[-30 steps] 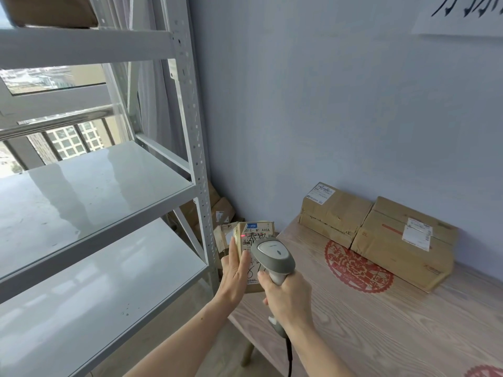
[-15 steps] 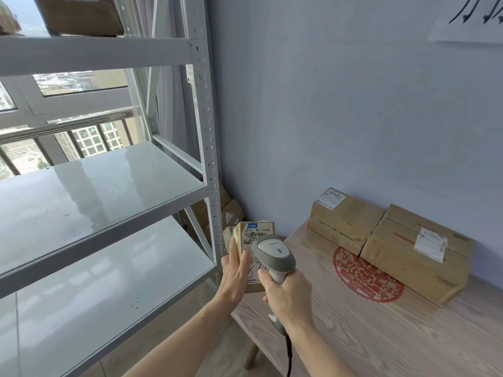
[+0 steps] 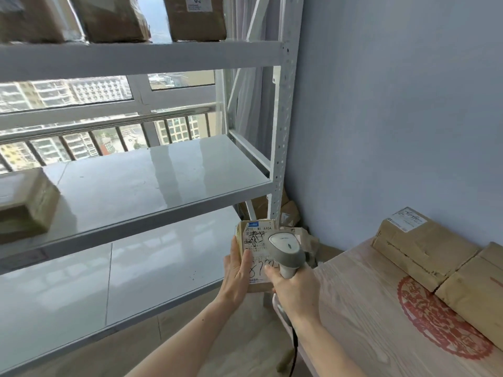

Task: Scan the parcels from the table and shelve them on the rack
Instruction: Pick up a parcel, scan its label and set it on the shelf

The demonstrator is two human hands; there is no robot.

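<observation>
At 6 o'clock of frame, left hand (image 3: pixel 239 276) gripping small parcel (image 3: pixel 254 257) upright, fingers curled round its left edge, thumb lying on label face. Label reads "M1 A40A" on top line, barcode under it, black handwritten digits lower down, roughly "87"; rest too small to read. Right hand (image 3: pixel 295 291) wrapped round grey scanner (image 3: pixel 286 248) handle, scanner head overlapping parcel's right side, cable trailing down toward 6 o'clock. Parcel held between rack (image 3: pixel 280 148) post and table (image 3: pixel 362 308) corner, above floor, not on either.

At 3 to 4 o'clock, two taped cardboard parcels lying on wooden table against wall: rear parcel (image 3: pixel 419 246) with white label on top, print unreadable; near parcel (image 3: pixel 479 289) touching it. Red paper-cut emblem (image 3: pixel 441 322) on tabletop, partly under both.

At 12 o'clock, top-shelf parcel (image 3: pixel 196 17) showing label with "69". At 9 o'clock, flat parcel (image 3: pixel 24 202) on middle shelf.
</observation>
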